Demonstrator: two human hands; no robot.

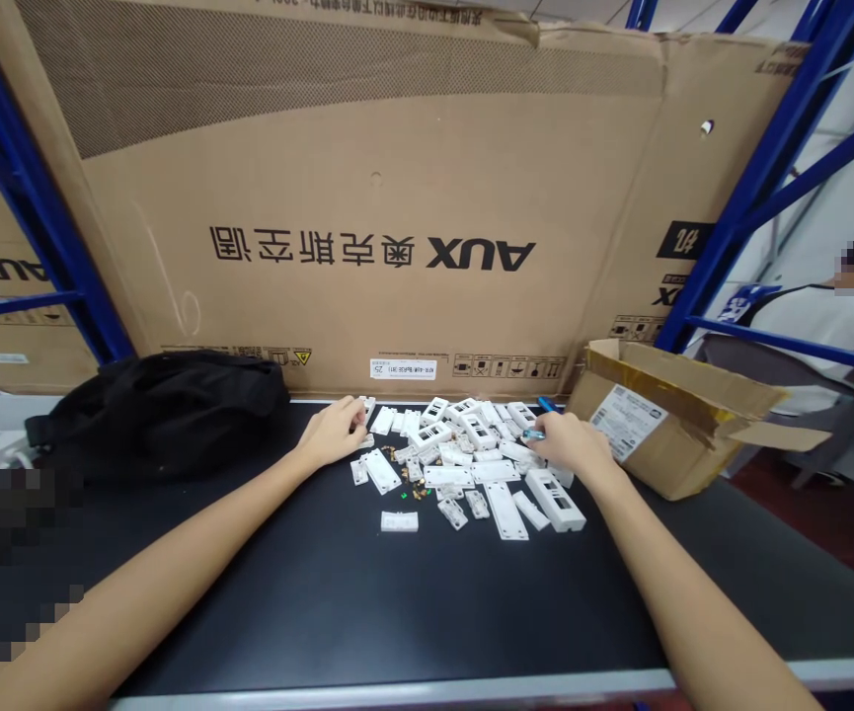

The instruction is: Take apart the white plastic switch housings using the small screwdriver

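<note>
A heap of several white plastic housings and covers [463, 444] lies on the black table [397, 602], with small brass and green bits scattered among them. My left hand [334, 430] rests at the heap's left edge, fingers curled onto a small white piece [365, 405]. My right hand [571, 442] sits at the heap's right side, closed round a small blue-tipped tool [534, 434] that points left into the parts. A single white cover [400, 521] lies apart at the front.
An open cardboard box [663, 425] stands right of the heap. A black bag [160, 405] lies to the left. A large AUX carton [367, 197] walls the back between blue rack posts [752, 188]. Another person [841, 306] sits far right.
</note>
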